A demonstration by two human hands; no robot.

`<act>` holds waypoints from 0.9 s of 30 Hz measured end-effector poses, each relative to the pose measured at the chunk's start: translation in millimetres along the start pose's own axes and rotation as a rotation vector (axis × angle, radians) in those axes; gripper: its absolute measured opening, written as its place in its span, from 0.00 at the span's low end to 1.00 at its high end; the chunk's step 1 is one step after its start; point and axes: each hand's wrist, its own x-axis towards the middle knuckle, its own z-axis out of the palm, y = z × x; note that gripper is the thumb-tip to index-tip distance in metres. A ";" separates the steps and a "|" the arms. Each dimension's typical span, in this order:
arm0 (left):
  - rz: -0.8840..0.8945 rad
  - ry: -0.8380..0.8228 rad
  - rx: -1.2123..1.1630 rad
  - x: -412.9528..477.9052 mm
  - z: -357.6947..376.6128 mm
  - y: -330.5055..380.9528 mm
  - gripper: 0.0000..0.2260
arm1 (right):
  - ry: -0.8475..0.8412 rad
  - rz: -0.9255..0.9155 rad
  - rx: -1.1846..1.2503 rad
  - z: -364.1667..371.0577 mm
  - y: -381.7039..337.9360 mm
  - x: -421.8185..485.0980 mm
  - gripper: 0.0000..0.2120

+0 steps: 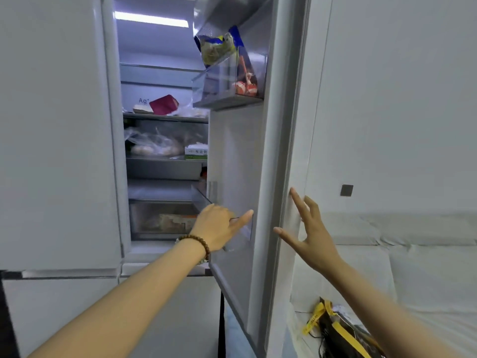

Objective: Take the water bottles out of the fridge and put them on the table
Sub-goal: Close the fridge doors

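- The fridge is seen with its right door swung open and the interior lit.
- The left hand is extended into the lower door bin, thumb stretched toward the door's inner wall; the fingers are hidden, so whether anything is gripped cannot be told.
- A clear plastic shape, possibly a water bottle, is glimpsed just beyond that hand; it cannot be identified with certainty.
- The right hand is held spread open, empty, fingertips at the door's outer edge.
- A beaded bracelet is worn on the left wrist.
- Packaged food is noted in the upper door bin.
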 end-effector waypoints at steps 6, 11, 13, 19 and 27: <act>0.022 0.164 -0.089 -18.7 -37.2 -35.8 0.38 | -0.022 -0.182 0.032 42.1 -40.1 7.2 0.36; 0.008 0.295 -0.174 -29.5 -64.4 -74.6 0.40 | 0.011 -0.240 0.211 91.8 -79.7 29.7 0.34; -0.019 0.282 -0.202 -31.2 -73.0 -98.3 0.42 | 0.011 -0.250 0.230 113.6 -95.6 42.2 0.35; -0.083 0.282 -0.291 -32.2 -104.1 -169.6 0.38 | -0.034 -0.344 0.108 180.2 -143.7 85.1 0.30; -0.187 0.306 -0.680 -1.6 -115.6 -283.2 0.41 | -0.033 -0.296 -0.020 278.2 -171.4 150.7 0.27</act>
